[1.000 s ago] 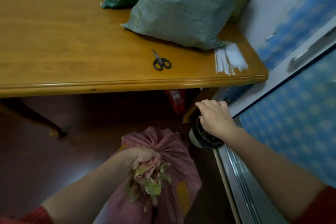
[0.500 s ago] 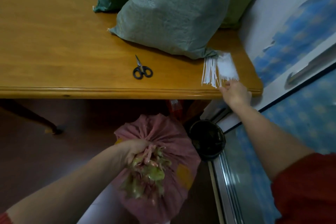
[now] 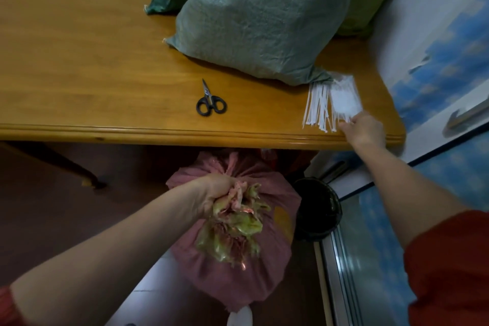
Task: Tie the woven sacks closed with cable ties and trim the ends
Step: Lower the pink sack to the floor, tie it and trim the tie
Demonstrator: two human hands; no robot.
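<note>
The step in hand is fetching a tie for the pink sack, which stands on the floor just in front of the desk. The left hand is clamped round its gathered neck, with the frayed mouth bunched above the fist. The right hand reaches to the desk's near right corner, its fingertips at the near ends of the white ties fanned out there. Whether it has pinched one or only touches the bundle cannot be told, as the fingers are blurred against the plastic.

The next move likely calls for drawing out a single tie without dragging the others over the edge, then bringing it down to the neck just below the left fist. Threading it one-handed will be awkward, since loosening the left grip would let the neck spread.

The scissors lie shut on the desk, well left of the ties, ready for trimming. A green sack leans behind them, its corner over the ties' far ends.
</note>
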